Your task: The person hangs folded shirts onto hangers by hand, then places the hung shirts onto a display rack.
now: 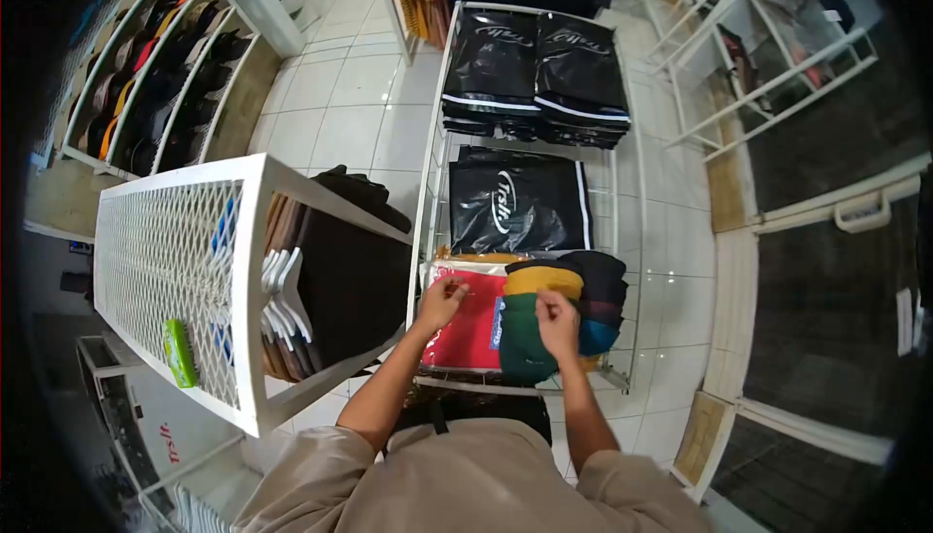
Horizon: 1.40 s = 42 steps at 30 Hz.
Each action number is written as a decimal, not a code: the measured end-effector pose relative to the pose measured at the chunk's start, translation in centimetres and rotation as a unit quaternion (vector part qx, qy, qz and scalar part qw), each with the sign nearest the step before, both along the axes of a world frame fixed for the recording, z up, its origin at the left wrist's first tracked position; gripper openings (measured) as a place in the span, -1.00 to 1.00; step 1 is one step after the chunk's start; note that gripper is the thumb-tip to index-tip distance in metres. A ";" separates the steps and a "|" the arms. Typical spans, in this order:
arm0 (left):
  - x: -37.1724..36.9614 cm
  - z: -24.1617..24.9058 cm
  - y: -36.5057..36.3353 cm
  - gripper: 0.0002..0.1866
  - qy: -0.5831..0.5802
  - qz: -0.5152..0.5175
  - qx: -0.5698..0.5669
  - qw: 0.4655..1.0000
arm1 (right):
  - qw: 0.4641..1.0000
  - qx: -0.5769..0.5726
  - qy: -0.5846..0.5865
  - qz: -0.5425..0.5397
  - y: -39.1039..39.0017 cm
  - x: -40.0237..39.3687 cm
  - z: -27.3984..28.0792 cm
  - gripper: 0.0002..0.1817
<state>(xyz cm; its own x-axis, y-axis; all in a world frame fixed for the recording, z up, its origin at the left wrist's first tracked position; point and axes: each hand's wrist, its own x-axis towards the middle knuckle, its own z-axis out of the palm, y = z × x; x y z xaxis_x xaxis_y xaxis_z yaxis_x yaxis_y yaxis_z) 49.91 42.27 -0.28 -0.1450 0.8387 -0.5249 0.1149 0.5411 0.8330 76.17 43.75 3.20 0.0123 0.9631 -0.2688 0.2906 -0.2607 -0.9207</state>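
Note:
On the near end of the rack lies a red folded item in clear plastic (468, 324), with a blue label at its right edge. My left hand (444, 302) is over its upper left part, fingers bent towards the thumb; whether they grip the plastic is too small to tell. Beside it is a pile of beanies, with a yellow one (542, 280) above a green one (525, 334) and dark ones (595, 285) to the right. My right hand (557, 323) is at the yellow and green beanies, its fingers curled; what they hold, if anything, is hidden.
Black printed packages (520, 205) lie farther up the rack, with more stacks (535, 71) beyond. A white mesh rack (175, 241) with hangers and dark clothes stands at the left, a green packet (180, 353) on it. Caps fill shelves at the upper left; a door is at the right.

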 end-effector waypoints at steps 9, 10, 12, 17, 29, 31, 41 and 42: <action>1.1 -10.9 12.9 -0.49 0.250 -0.024 -0.064 0.966 | 0.950 0.095 -0.221 0.198 21.3 2.8 -14.0 -0.77; 0.7 -13.1 13.4 -0.42 0.264 -0.025 -0.085 0.960 | 0.948 0.049 -0.246 0.197 22.2 2.9 -15.2 -0.74; -0.1 -16.3 13.4 -0.30 0.331 -0.034 -0.124 0.935 | 0.933 -0.053 -0.281 0.217 23.1 3.2 -17.1 -0.62; -0.7 -19.1 13.5 -0.14 0.328 0.000 -0.182 0.927 | 0.911 -0.098 -0.329 0.230 23.0 3.4 -20.1 -0.46; 2.6 -13.5 20.7 -0.71 -0.087 0.221 -0.073 0.969 | 0.972 -0.225 -0.021 0.062 21.0 2.4 -19.8 -0.32; 4.6 -8.6 22.6 -0.73 -0.155 0.240 -0.039 0.958 | 0.929 -0.354 0.105 0.000 21.3 2.1 -13.8 -0.23; 10.1 9.0 16.1 -0.74 -0.230 0.283 0.047 0.930 | 0.755 -0.321 0.525 -0.226 23.0 2.6 -8.2 -0.50; 9.8 9.6 14.0 -0.73 -0.207 0.268 0.047 0.940 | 0.783 -0.321 0.500 -0.187 23.2 2.8 -8.8 -0.61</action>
